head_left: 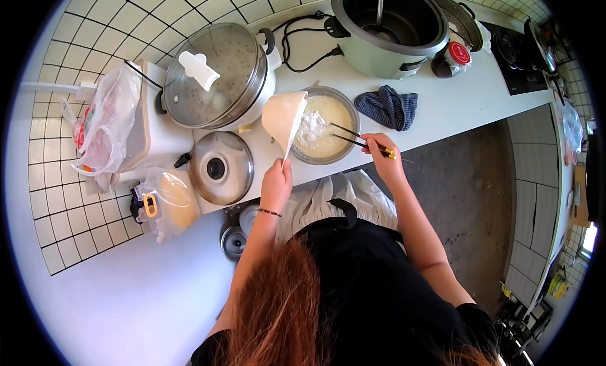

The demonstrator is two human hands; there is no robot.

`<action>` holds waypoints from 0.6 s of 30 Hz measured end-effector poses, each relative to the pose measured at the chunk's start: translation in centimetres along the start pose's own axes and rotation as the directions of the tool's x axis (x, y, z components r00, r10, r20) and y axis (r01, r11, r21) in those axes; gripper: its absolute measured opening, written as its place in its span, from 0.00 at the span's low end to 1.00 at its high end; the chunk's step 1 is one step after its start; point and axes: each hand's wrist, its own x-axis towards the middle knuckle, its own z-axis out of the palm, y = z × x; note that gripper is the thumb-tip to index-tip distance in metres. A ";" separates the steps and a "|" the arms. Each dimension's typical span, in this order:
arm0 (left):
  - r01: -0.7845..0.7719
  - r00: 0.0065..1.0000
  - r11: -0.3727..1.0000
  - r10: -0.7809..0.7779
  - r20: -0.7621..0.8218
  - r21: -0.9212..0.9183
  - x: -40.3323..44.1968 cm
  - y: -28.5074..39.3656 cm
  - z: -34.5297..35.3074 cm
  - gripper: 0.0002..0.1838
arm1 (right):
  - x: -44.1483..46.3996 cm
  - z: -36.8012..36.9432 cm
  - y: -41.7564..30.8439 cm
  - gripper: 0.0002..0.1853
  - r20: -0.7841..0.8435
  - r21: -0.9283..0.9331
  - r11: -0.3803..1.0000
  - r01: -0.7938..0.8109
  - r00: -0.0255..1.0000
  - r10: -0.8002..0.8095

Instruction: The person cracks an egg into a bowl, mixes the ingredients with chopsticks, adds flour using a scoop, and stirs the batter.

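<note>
My left hand (276,187) is closed on the edge of a cream-coloured bowl (282,117), tipped on its side over the left part of a metal bowl (355,117). White powder (312,129) lies in a heap on the pale yellow liquid (329,107) inside the metal bowl. Dark chopsticks (353,137) with yellow ends are gripped in my right hand (383,156), at the lower right of the metal bowl. Their tips reach into the bowl beside the powder. The tilted bowl's inside is mostly hidden.
Behind stand a lidded steamer (218,82) and a green cooker pot (379,50). A blue cloth (388,107) and a red-lidded jar (452,59) are to the right. At the left are a metal lid (222,167) and plastic bags (110,123). A stove (514,60) is at the far right.
</note>
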 end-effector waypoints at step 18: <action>0.039 0.999 0.999 -0.040 -0.027 -0.037 -0.3 -0.3 -0.2 0.18 | 0.1 0.5 0.1 0.08 0.005 0.003 1.000 -0.003 1.000 0.002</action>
